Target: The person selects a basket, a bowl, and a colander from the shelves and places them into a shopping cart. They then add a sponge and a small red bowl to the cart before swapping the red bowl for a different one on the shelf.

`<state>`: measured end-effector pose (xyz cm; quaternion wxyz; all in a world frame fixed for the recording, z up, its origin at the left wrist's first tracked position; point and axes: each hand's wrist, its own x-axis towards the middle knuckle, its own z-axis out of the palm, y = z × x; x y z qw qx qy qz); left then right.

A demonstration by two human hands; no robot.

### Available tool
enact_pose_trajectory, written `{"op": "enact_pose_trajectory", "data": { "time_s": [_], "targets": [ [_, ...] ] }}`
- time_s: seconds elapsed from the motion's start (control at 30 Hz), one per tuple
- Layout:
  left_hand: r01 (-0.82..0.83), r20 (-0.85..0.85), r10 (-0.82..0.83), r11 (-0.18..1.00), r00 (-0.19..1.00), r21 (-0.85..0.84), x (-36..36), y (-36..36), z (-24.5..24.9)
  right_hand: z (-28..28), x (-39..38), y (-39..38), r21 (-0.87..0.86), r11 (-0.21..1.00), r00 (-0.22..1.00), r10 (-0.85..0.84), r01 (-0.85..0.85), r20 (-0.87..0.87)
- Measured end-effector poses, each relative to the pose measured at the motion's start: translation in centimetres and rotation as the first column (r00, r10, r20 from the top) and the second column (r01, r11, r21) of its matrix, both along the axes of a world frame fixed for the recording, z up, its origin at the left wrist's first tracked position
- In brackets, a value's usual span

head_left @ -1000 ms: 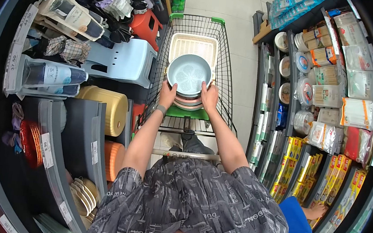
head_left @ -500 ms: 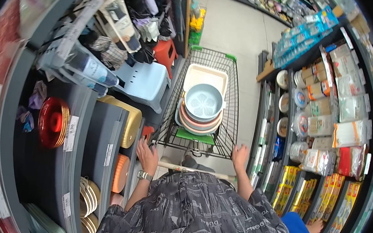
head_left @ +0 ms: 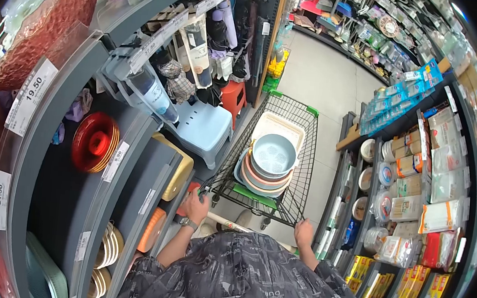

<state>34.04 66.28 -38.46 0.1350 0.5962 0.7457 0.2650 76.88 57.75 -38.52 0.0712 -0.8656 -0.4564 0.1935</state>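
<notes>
A black wire shopping cart [head_left: 301, 198] with green corner pieces stands in front of me in the aisle. My left hand [head_left: 195, 207], with a watch on its wrist, is closed around the dark near left corner of the cart. On the other side, my right hand [head_left: 304, 234] is curled into a grip at the near right corner. Stacked in the cart are a light blue basin with a drain pattern [head_left: 274, 154], pinkish and cream basins [head_left: 259, 184] under it, and a cream rectangular tray [head_left: 292, 129] behind. The pale handle bar [head_left: 226, 221] runs between my hands.
Shelves on the left hold red plates [head_left: 91, 142], a light blue stool [head_left: 203, 128] and a yellow basin [head_left: 176, 174]. Packaged goods [head_left: 442, 214] fill the right shelves, with blue hanging packs [head_left: 395, 104] above. Tiled floor [head_left: 315, 70] stretches ahead toward another stocked shelf.
Both hands, with fingers spread before, have closed onto the cart's near corners. The view has shifted, so the cart and shelves appear lower, and more of the far shelf shows.
</notes>
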Motion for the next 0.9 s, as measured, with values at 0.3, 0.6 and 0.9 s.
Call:
{"op": "enact_pose_trajectory", "data": {
  "time_s": [0.3,0.6,0.9],
  "targets": [
    [-0.007,-0.032,0.009,0.998,0.999,0.07,1.7,6.8,-1.1,-0.7,1.8,6.0,-0.005,0.998,0.998,-0.057,0.057,0.013],
    [0.006,-0.045,-0.002,0.996,0.999,0.087,4.4,13.4,-0.6,-1.7,4.6,11.6,0.076,0.996,0.999,-0.038,0.04,-0.023],
    [-0.012,-0.161,0.001,0.998,0.987,-0.064,6.9,18.1,1.0,-2.5,7.1,16.0,0.076,0.997,1.0,-0.018,0.018,-0.004]
  ]
}}
